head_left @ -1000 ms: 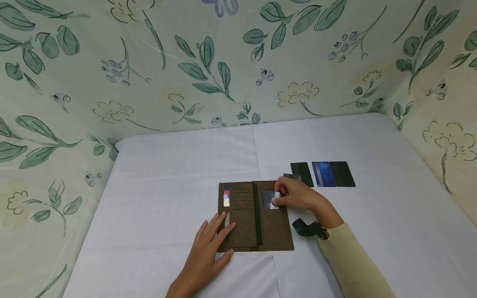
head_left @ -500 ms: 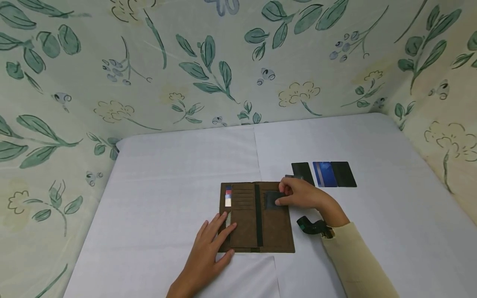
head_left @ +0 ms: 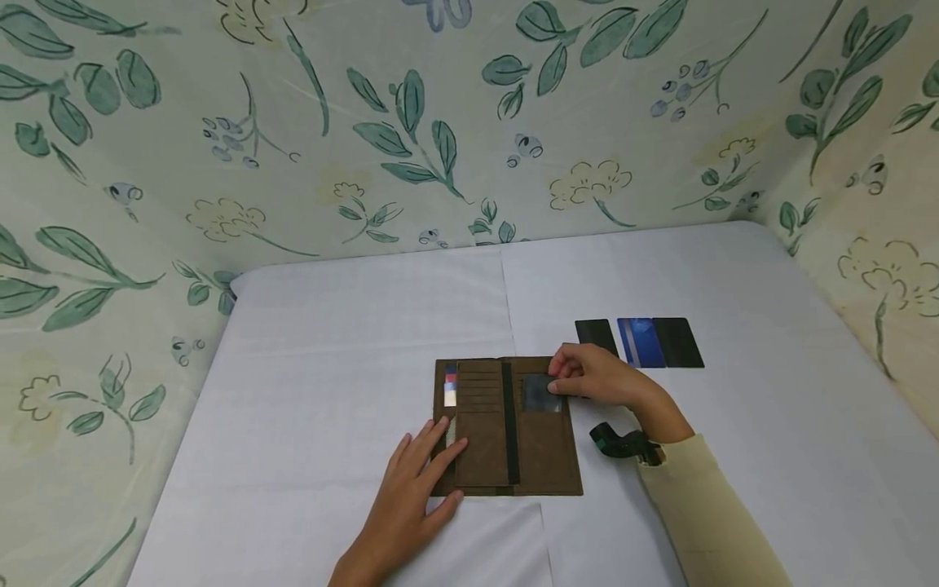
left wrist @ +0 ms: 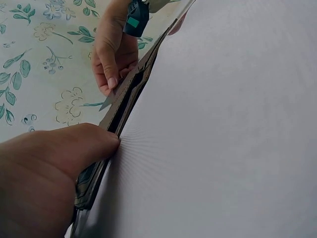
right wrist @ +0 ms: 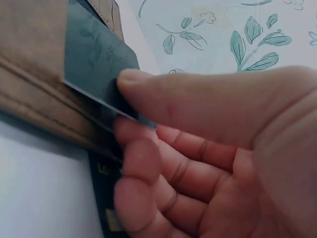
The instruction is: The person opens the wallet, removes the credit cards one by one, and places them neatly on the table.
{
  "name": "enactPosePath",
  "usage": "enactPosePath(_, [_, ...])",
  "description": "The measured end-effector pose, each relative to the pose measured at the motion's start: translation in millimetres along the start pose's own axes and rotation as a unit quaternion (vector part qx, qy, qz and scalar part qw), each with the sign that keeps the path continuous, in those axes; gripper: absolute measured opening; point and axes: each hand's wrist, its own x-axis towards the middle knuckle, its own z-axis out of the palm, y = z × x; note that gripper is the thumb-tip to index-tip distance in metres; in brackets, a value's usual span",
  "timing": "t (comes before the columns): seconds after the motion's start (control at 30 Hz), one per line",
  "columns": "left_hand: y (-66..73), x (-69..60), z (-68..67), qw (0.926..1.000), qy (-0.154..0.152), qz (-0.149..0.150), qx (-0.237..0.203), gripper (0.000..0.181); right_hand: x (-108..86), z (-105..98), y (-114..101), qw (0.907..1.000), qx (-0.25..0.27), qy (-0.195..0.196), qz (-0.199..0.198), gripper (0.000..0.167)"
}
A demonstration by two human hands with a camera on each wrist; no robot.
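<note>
A brown bifold wallet lies spread flat on the white cloth in the head view. Its right half carries a dark glossy card, seemingly partly inside a slot. My right hand pinches this card at its right edge; the right wrist view shows the thumb above and a curled finger below the card. My left hand rests on the wallet's lower left edge with fingers spread and straight. In the left wrist view, its thumb presses the wallet's near edge.
Behind the right hand lie a dark card, a blue card and another dark card. A red, white and blue item shows in the wallet's left pocket. Patterned fabric hangs behind the white-covered table.
The right hand has shifted slightly right and covers the small dark card seen beside it before. The pinched card's bright glare has turned dark. The left hand keeps its place on the wallet.
</note>
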Motion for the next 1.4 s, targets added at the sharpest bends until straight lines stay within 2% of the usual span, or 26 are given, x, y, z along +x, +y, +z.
enactPosePath(0.33, [0.9, 0.6, -2.1, 0.9999, -0.013, 0.003, -0.002, 0.061, 1.2, 2.3, 2.5, 0.9995, 0.012, 0.025, -0.012, 0.013])
enactPosePath(0.73, [0.5, 0.8, -1.6, 0.9999, -0.003, 0.007, -0.007, 0.056, 5.2, 5.6, 3.1, 0.9971, 0.018, 0.064, -0.036, 0.012])
enactPosePath(0.83, [0.6, 0.8, -1.6, 0.9999, -0.003, 0.005, -0.009, 0.055, 4.5, 7.1, -3.3, 0.9959, 0.025, 0.076, -0.042, 0.011])
enactPosePath(1.07, [0.4, 0.6, -1.6, 1.0, -0.004, 0.003, -0.008, 0.054, -5.1, 4.6, -33.0, 0.9944, 0.033, 0.09, -0.045, 0.011])
enactPosePath(1.3, [0.1, 0.3, -1.5, 0.9999, 0.005, 0.002, -0.01, 0.054, -1.3, 8.9, -29.7, 0.9909, 0.044, 0.109, -0.064, 0.01])
enactPosePath(1.4, [-0.1, 0.3, -1.3, 0.9999, 0.01, 0.002, -0.011, 0.054, 3.3, 11.7, -19.6, 0.9897, 0.053, 0.113, -0.071, 0.009])
